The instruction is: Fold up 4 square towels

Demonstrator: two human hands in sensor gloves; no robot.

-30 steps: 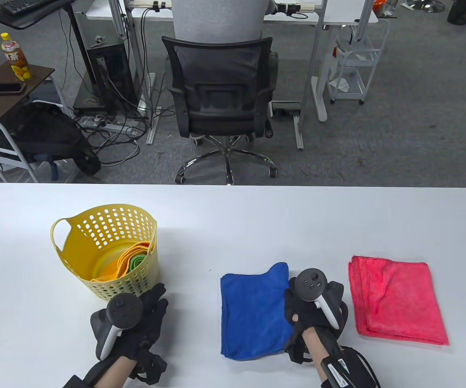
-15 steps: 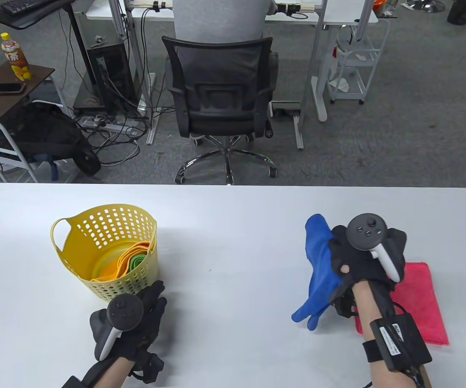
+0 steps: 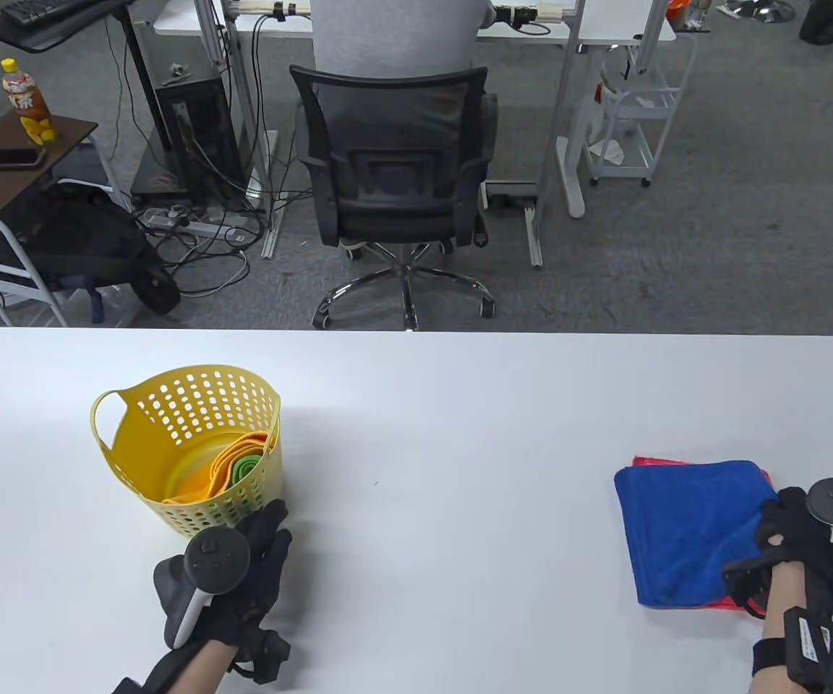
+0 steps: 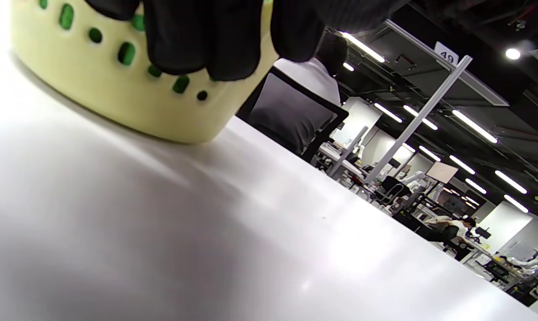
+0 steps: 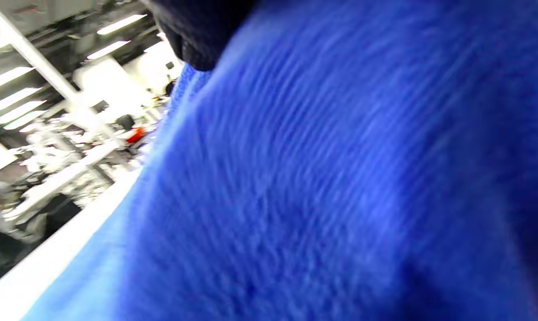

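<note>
A folded blue towel [image 3: 688, 531] lies on top of a folded red towel [image 3: 649, 460] at the table's right; only thin red edges show. My right hand [image 3: 776, 519] holds the blue towel at its right edge, fingers curled on the cloth. The blue towel [image 5: 322, 187] fills the blurred right wrist view, with a dark fingertip [image 5: 197, 44] at the top. A yellow basket [image 3: 134, 463] at the left holds an orange towel [image 3: 232, 454] and a green towel [image 3: 246, 467]. My left hand [image 3: 272, 524] rests flat on the table beside the basket's base, holding nothing; its fingers [image 4: 206, 35] hang before the basket [image 4: 117, 93].
The white table [image 3: 445, 448] stretches between the basket and the towel stack. Beyond its far edge stand an office chair [image 3: 395, 181] and desks. The right hand is close to the table's right edge.
My right hand lifted the blue towel from the table's middle, carried it right and laid it on the red towel. The left hand barely moved.
</note>
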